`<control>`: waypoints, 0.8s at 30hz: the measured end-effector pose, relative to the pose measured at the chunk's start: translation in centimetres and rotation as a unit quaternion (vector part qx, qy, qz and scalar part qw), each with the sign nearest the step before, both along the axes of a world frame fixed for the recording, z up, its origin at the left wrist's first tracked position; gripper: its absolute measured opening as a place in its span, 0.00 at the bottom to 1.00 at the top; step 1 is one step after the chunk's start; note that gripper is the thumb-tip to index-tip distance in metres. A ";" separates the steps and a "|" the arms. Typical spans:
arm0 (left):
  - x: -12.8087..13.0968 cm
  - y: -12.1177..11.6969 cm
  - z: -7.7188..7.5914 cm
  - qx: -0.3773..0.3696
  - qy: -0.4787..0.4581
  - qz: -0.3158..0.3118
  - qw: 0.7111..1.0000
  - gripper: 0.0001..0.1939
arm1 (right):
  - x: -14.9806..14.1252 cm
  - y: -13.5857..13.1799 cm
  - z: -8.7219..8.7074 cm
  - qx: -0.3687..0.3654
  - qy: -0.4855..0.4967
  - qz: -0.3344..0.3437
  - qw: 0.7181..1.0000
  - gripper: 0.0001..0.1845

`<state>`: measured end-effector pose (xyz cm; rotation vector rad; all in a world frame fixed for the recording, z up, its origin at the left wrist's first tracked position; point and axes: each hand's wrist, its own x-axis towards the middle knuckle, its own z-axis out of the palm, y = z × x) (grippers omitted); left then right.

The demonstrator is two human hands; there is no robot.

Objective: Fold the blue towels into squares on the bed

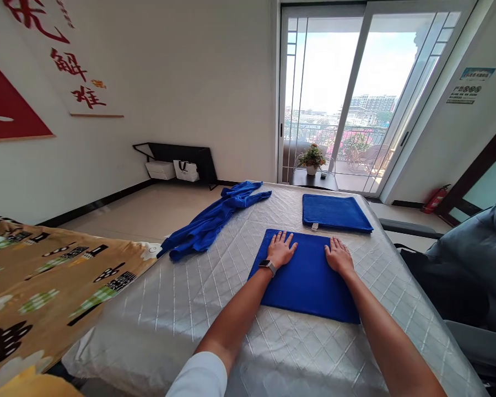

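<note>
At 5 o'clock, a rectangular blue cloth (306, 286), probably folded, lies on the silver quilted cover (215, 303); the left hand (280, 251), fingers spread, presses its 11 o'clock, the right hand (339, 256), fingers closer together, its 2.

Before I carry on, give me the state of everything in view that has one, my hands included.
Left hand: open, palm down on the near cloth
Right hand: open, resting at the near cloth's right side
Near cloth: flat, rectangular
Far cloth: folded flat, tag showing
Long cloth: loose, rumpled
Watch: worn on left wrist, screen dark
Potted plant: upright
Sliding door: can't tell if fully shut
</note>
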<state>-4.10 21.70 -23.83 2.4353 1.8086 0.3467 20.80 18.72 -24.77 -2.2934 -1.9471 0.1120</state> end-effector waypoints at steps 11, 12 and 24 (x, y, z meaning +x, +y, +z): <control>-6.4 0.8 -0.9 0.011 0.017 0.065 0.998 0.38 | 0.0 -0.1 -0.1 -0.004 -0.007 -0.004 1.000 0.37; -6.4 0.8 -0.8 0.012 0.015 0.064 0.998 0.38 | 0.0 -0.1 -0.1 -0.006 -0.009 -0.005 1.000 0.37; -6.4 0.5 -0.4 0.007 -0.011 0.058 0.998 0.36 | 0.4 0.0 0.8 -0.054 -0.017 -0.014 0.998 0.37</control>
